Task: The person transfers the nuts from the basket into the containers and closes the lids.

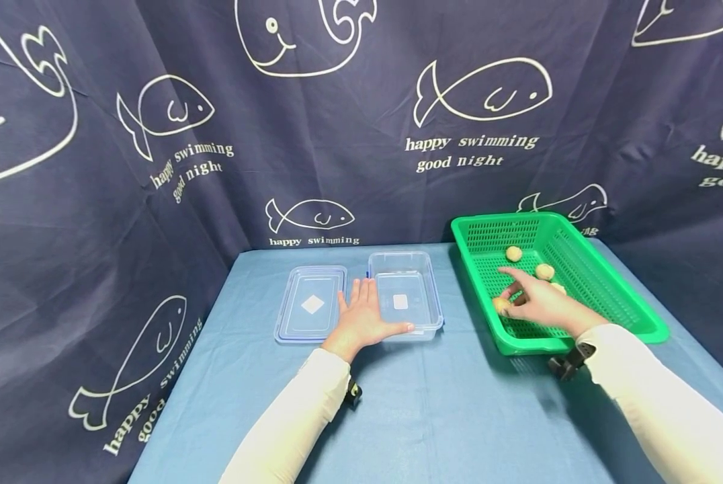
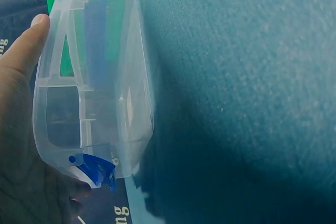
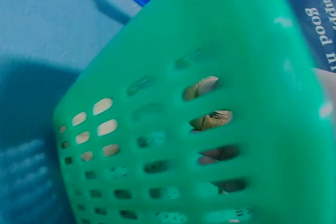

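Note:
My left hand (image 1: 361, 321) rests at the near left of a clear plastic box (image 1: 405, 290), fingers straight and spread, thumb along the box's near rim. In the left wrist view the box (image 2: 100, 108) shows side-on with a blue clip (image 2: 97, 170), the thumb beside its rim. Inside the green basket (image 1: 519, 346), my right hand (image 1: 545, 306) pinches a small round tan ball (image 1: 501, 306) between thumb and fingers, near the left wall. Other such balls, one a tan ball (image 1: 513, 253), lie on the basket floor. The basket wall (image 3: 157, 93) mostly hides the right hand in the right wrist view.
A clear lid (image 1: 295, 316) with a blue edge lies flat left of the box. Everything stands on a blue cloth-covered table (image 1: 422, 417). A dark curtain (image 1: 367, 154) with white fish drawings hangs behind and at the sides.

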`<control>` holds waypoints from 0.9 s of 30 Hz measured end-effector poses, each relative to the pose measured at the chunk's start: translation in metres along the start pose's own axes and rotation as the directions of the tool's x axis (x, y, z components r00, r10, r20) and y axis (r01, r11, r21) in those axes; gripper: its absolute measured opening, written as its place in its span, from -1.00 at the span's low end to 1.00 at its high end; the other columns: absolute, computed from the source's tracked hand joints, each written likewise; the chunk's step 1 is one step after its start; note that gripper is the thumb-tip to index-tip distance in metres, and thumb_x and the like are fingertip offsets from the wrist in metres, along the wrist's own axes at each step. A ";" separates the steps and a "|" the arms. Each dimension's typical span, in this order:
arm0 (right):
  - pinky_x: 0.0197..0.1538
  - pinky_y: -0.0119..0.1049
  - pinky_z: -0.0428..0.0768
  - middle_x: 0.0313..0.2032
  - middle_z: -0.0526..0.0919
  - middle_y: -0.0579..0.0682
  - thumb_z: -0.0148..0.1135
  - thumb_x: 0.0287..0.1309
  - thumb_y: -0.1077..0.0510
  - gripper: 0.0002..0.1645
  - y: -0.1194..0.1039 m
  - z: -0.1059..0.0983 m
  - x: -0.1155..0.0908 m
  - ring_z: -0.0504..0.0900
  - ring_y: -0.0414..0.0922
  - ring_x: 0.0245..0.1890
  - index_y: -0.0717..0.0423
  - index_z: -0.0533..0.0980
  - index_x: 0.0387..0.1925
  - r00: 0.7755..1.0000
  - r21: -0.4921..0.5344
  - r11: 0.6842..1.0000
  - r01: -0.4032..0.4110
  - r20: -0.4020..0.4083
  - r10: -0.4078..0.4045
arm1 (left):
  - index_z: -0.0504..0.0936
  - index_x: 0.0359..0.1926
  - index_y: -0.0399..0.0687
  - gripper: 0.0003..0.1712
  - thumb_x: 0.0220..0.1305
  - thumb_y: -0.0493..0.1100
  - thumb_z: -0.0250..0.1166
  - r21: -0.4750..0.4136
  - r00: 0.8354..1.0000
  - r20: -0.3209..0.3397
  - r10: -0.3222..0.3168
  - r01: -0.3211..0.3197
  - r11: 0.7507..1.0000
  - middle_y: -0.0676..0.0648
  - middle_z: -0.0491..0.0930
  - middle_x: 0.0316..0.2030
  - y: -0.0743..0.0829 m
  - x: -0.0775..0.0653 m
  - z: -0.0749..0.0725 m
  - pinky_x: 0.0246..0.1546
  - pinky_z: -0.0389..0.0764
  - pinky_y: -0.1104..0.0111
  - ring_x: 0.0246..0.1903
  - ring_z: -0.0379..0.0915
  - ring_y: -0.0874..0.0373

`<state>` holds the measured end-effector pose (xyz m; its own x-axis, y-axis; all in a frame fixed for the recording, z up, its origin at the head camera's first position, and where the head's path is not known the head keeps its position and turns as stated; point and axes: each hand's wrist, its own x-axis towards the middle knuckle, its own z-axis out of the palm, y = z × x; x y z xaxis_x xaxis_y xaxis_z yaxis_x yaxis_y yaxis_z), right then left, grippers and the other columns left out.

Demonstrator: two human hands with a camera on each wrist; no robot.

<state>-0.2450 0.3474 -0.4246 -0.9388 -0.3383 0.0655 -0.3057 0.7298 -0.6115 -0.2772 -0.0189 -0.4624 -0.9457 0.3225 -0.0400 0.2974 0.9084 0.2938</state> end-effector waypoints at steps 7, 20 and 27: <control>-0.18 -0.32 0.66 -0.12 0.69 0.22 0.42 0.16 0.27 -0.06 -0.006 -0.006 0.004 0.74 0.09 -0.21 0.41 0.12 0.44 0.999 0.018 1.000 0.025 -0.035 -0.024 | -0.17 0.60 -0.24 0.57 -0.08 0.74 0.16 0.002 1.000 0.000 0.002 -0.002 1.000 -0.23 -0.15 0.60 -0.001 0.001 0.000 0.46 -0.30 -0.23 0.58 -0.42 -0.12; -0.17 -0.39 0.64 -0.09 0.70 0.25 0.41 0.15 0.27 -0.14 -0.017 -0.016 0.014 0.75 0.09 -0.18 0.33 0.24 0.42 0.995 0.030 0.999 0.031 -0.097 -0.028 | -0.20 0.61 -0.21 0.58 -0.10 0.76 0.14 0.017 1.000 0.012 -0.006 0.006 1.000 -0.22 -0.19 0.60 -0.003 0.005 0.004 0.46 -0.35 -0.22 0.58 -0.47 -0.09; -0.16 -0.39 0.63 -0.05 0.65 0.27 0.36 0.18 0.28 -0.21 -0.024 -0.020 0.020 0.73 0.15 -0.12 0.33 0.29 0.40 0.995 0.063 0.998 0.029 -0.097 -0.023 | -0.16 0.60 -0.24 0.57 -0.08 0.75 0.15 0.015 1.000 0.000 0.002 -0.002 1.000 -0.24 -0.15 0.60 0.000 0.001 0.001 0.46 -0.31 -0.23 0.58 -0.44 -0.10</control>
<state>-0.2597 0.3346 -0.3929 -0.9426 -0.2953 0.1558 -0.3220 0.6810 -0.6577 -0.2780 -0.0182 -0.4632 -0.9452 0.3241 -0.0393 0.3009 0.9116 0.2799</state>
